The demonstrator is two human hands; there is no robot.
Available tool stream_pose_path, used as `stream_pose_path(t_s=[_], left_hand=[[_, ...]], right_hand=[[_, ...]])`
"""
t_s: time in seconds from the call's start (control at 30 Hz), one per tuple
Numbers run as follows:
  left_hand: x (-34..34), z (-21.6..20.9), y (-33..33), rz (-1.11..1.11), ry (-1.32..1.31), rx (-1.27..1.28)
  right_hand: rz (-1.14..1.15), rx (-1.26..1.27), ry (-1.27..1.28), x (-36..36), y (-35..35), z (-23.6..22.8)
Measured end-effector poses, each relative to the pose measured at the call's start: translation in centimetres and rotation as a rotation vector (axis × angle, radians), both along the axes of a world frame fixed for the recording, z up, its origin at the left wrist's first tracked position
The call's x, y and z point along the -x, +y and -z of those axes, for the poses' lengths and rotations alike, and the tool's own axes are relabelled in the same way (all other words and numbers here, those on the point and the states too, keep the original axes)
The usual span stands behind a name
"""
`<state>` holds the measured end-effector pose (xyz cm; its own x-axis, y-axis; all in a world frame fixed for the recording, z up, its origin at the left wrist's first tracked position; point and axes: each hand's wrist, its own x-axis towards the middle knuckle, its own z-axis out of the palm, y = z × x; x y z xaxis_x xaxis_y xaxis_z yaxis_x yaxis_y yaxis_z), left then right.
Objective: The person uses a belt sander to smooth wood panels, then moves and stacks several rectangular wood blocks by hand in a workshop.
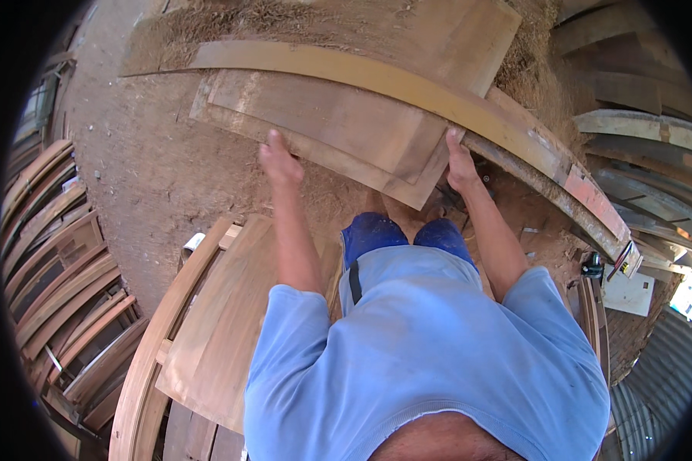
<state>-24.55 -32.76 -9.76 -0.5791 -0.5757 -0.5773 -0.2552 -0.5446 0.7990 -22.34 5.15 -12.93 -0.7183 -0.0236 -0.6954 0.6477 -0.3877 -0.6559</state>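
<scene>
A wooden panel (pixel 315 115) with a raised middle and a lower border lies in front of me, against a long narrow yellowish board (pixel 346 67). My left hand (pixel 281 161) is closed on the panel's near edge, its thumb on top. At the right end of the panel, my right hand (pixel 461 163) grips the edge with the thumb up. The fingers of both hands are mostly hidden.
Beyond the yellowish board lies another wide wooden panel (pixel 454 42), among heaps of wood shavings (pixel 192 34). Glued-up boards (pixel 223 330) stand close at my left. Stacked frames and planks (pixel 69 269) line the far left; more boards (pixel 638 131) lie at right.
</scene>
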Motion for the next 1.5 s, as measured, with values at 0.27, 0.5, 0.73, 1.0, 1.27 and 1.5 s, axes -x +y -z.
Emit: stream_pose_path(t_s=[0.27, 0.5, 0.73, 1.0, 1.27, 1.5], left_hand=[[-11.6, -1.1, 19.1, 0.291, 0.075, -0.168], [-14.2, -1.0, 25.8, 0.208, -0.020, -0.171], [-14.2, -1.4, 26.1, 0.206, -0.004, -0.164], [-15.2, -0.2, 25.7, 0.299, 0.073, -0.173], [-12.8, 0.6, 17.9, 0.366, -0.037, -0.090], [-4.0, 0.6, 2.5, 0.182, 0.113, 0.026]], right_hand=[[-0.409, -0.278, -0.131, -5.9, 4.6, -2.5], [-0.907, -0.723, 0.427, -3.2, 8.9, -9.5], [-0.920, -1.181, 0.719, 7.0, 3.5, -15.8], [-0.940, -1.619, 0.791, 12.6, -11.4, -9.3], [-0.798, -1.748, 0.782, 12.7, -15.1, -7.6], [-0.775, -1.694, 0.917, 12.9, -15.0, -7.2]])
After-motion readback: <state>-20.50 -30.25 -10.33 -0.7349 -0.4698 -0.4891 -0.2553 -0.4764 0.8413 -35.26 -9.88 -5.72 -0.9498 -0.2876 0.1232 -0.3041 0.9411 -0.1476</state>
